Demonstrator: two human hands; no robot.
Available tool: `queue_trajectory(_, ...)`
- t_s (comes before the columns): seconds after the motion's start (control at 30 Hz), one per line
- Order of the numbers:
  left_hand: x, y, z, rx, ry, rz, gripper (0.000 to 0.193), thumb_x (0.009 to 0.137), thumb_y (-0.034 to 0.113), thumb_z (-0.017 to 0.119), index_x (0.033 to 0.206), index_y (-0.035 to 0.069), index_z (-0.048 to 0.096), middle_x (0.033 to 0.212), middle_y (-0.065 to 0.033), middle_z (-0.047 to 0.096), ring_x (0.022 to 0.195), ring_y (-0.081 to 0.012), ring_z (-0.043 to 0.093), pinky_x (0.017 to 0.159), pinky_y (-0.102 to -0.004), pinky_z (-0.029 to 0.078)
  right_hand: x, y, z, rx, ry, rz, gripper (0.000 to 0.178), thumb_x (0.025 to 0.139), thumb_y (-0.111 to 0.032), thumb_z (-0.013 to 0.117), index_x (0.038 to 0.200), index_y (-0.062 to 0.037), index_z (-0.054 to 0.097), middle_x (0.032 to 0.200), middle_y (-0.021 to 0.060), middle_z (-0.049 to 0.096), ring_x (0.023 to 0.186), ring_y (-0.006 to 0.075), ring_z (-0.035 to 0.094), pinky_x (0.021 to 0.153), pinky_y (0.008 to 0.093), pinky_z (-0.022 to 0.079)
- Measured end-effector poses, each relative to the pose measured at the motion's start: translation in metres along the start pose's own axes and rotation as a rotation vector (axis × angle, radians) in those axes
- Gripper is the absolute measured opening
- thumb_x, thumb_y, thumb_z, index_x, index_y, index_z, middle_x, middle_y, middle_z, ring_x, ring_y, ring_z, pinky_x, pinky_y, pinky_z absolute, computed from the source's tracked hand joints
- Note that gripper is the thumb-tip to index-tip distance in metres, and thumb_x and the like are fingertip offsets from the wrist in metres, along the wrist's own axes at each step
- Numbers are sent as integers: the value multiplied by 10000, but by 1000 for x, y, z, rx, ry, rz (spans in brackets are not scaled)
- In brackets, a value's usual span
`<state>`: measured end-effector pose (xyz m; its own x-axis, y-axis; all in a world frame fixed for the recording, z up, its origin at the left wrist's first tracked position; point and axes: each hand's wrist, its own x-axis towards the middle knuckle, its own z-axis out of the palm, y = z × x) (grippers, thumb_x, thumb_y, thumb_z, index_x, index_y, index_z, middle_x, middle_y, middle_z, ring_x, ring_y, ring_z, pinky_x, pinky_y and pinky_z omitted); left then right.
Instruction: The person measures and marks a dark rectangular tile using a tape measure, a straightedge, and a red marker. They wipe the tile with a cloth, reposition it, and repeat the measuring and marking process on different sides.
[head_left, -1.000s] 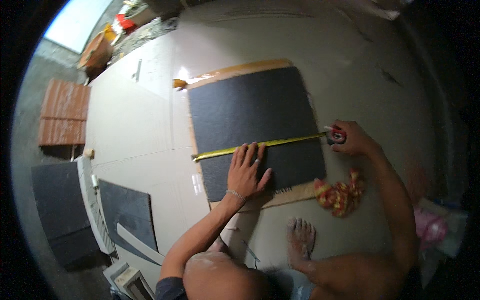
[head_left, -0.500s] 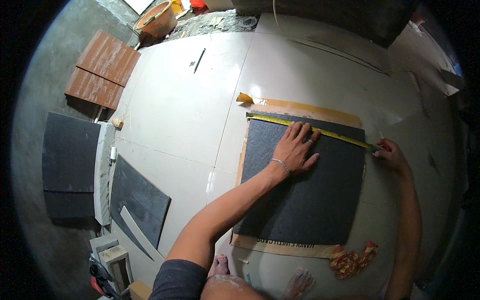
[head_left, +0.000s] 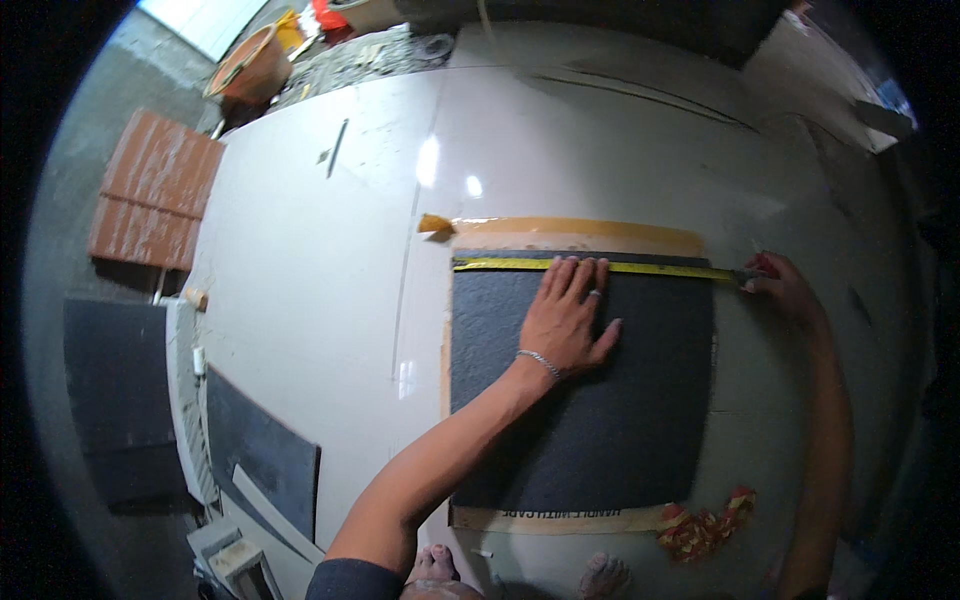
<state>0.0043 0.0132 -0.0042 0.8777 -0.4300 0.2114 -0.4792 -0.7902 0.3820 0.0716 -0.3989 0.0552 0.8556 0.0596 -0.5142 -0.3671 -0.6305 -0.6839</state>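
Observation:
A dark grey slab tile (head_left: 590, 430) lies on a flat piece of brown cardboard (head_left: 580, 519). Across it, close to its far edge, stretches the yellow blade of a tape measure (head_left: 660, 269). My left hand (head_left: 568, 318) rests flat on the slab, fingers extended with their tips at the blade. Just beyond the slab's right edge, my right hand (head_left: 785, 290) is closed around the tape measure's case, which the fingers mostly hide. Something thin and pale sticks up by those fingers, too blurred to name.
Red-and-yellow crumpled cloth (head_left: 700, 527) lies at the near right. Dark slab pieces (head_left: 262, 445), a pale block (head_left: 190, 400) and reddish tiles (head_left: 157, 190) sit left. A pen-like stick (head_left: 338, 148) lies on the floor; an orange bucket (head_left: 250, 65) stands far left.
The view has shifted. The tape blade, which slanted across the slab, now runs nearly parallel to its far edge. My left fingers have drawn closer together, and my right hand still grips the case.

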Motion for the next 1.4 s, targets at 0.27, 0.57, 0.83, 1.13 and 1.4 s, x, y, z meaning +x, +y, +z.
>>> queue_trajectory(0.27, 5, 6, -8, 60, -39, 16, 836, 955, 486, 610, 1558, -61, 419, 1448, -263, 490, 1394, -429, 407, 1260, -535, 272, 4, 2, -9, -160, 13, -86, 432, 798, -269, 859, 1125, -49, 684, 1014, 51, 703, 967, 174, 628, 914, 354, 498)
queue_trajectory(0.57, 6, 7, -10, 96, -64, 12, 866, 938, 499, 620, 1579, -41, 398, 1470, -254, 486, 1398, -420, 393, 1251, -512, 287, 7, -3, -5, -203, 58, -76, 465, 830, -335, 853, 1145, -38, 682, 991, 67, 711, 957, 186, 639, 897, 375, 515)
queue_trajectory(0.83, 9, 8, -12, 116, -112, -15, 896, 916, 505, 632, 1596, -21, 379, 1490, -210, 494, 1403, -413, 390, 1256, -507, 278, -19, -10, 3, 174, 472, -228, 382, 942, -383, 778, 1090, -49, 665, 1096, 88, 701, 940, 210, 651, 826, 356, 534)
queue_trajectory(1.13, 13, 11, -16, 86, -135, -38, 863, 889, 503, 655, 1541, -32, 468, 1473, -216, 518, 1418, -415, 392, 1255, -528, 273, -41, -62, 108, 1391, 15, -194, 427, 1103, -441, 508, 941, -61, 616, 957, 129, 678, 724, 186, 631, 607, 331, 509)
queue_trajectory(1.4, 14, 12, -17, 112, -161, -57, 817, 874, 503, 668, 1499, -7, 544, 1487, -216, 526, 1426, -420, 388, 1254, -530, 276, 2, -64, 172, 977, 179, -308, 85, 973, -89, 692, 1007, -31, 640, 942, 84, 675, 831, 169, 706, 768, 349, 638)
